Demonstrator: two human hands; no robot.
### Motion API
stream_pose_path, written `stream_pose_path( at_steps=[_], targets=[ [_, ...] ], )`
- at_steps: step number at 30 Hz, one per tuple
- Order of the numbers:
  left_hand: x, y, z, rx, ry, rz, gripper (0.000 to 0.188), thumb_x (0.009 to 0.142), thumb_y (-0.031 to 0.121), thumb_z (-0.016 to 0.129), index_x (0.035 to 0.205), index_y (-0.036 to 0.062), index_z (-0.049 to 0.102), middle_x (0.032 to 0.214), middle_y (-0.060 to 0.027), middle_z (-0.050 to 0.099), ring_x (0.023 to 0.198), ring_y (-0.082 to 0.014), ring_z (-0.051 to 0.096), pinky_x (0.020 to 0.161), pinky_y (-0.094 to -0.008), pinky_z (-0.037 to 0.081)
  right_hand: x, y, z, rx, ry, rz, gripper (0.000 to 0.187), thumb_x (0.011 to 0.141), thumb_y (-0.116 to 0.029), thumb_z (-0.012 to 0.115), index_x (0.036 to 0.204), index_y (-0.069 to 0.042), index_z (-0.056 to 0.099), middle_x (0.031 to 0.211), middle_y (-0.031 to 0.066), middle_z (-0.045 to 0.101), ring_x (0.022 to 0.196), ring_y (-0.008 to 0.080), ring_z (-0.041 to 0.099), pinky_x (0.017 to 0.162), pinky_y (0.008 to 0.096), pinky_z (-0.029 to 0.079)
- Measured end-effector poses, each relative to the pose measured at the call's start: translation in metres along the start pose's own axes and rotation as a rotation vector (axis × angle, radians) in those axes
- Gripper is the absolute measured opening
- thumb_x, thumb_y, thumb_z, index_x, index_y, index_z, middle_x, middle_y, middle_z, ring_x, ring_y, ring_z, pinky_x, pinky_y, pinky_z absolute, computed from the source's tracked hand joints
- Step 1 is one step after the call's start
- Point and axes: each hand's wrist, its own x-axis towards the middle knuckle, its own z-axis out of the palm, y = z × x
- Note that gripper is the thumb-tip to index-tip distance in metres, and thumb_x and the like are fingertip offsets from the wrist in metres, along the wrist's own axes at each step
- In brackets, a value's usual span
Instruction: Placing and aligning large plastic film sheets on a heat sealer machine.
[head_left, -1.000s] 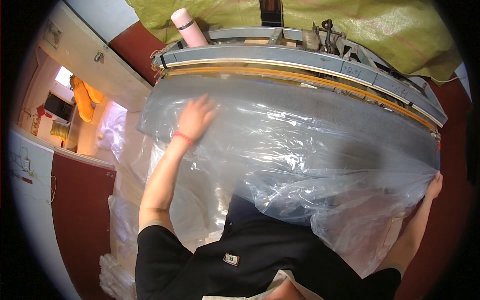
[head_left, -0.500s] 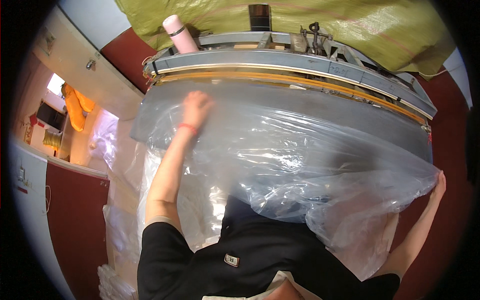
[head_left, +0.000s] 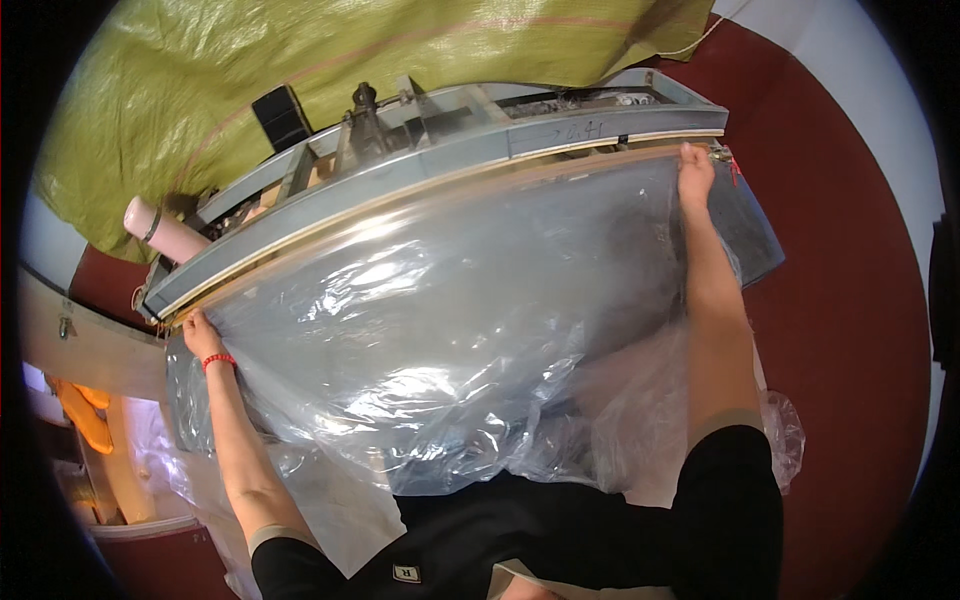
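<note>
A wide sheet of clear plastic film [head_left: 470, 290] is stretched between my two hands over a grey work surface [head_left: 748, 235]. My left hand [head_left: 203, 336] grips the film's far left corner, close to the left end of a long metal-framed machine [head_left: 440, 150]. At the machine's right end, my right hand [head_left: 695, 180] pinches the other far corner. The far edge of the film lies along the strip below the metal bar. Its near part hangs in shiny folds against my body.
A pink bottle [head_left: 165, 230] leans at the machine's left end, and a dark phone-like slab [head_left: 282, 118] rests behind the frame. Green woven sheeting [head_left: 400, 50] covers the back. An open door [head_left: 90, 330] stands at left; dark red flooring [head_left: 840, 300] lies at right.
Both hands have moved to the far edge at the machine: the left outward to the left end, the right up from low right. The film is now spread taut. The view has turned rightward.
</note>
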Motion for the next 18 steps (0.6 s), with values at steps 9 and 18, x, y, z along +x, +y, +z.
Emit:
stream_pose_path(
  at_steps=[9,18],
  targets=[
    [0.020,-0.017,0.002,-0.042,0.061,0.096,0.017,0.077,0.010,0.060,0.065,0.0091,0.048,0.061,0.0052,0.046,0.054,-0.0044,0.038,0.051,-0.0187,0.032,0.011,0.002,0.013,-0.199,0.238,-0.012,0.020,0.074,-0.019,0.064,0.076,-0.002,0.052,0.069,0.0065,0.057,0.064,0.0149,0.056,0.062,0.0262,0.044],
    [-0.008,0.025,0.012,-0.313,0.041,-0.033,0.022,0.078,0.010,0.042,0.063,0.0007,0.054,0.059,0.0001,0.048,0.052,-0.0103,0.045,0.048,-0.0258,0.040,0.008,-0.015,0.004,0.223,0.162,0.263,0.016,0.081,-0.013,0.050,0.092,-0.002,0.047,0.073,0.0124,0.057,0.055,0.0213,0.058,0.046,0.0319,0.046]
  ],
)
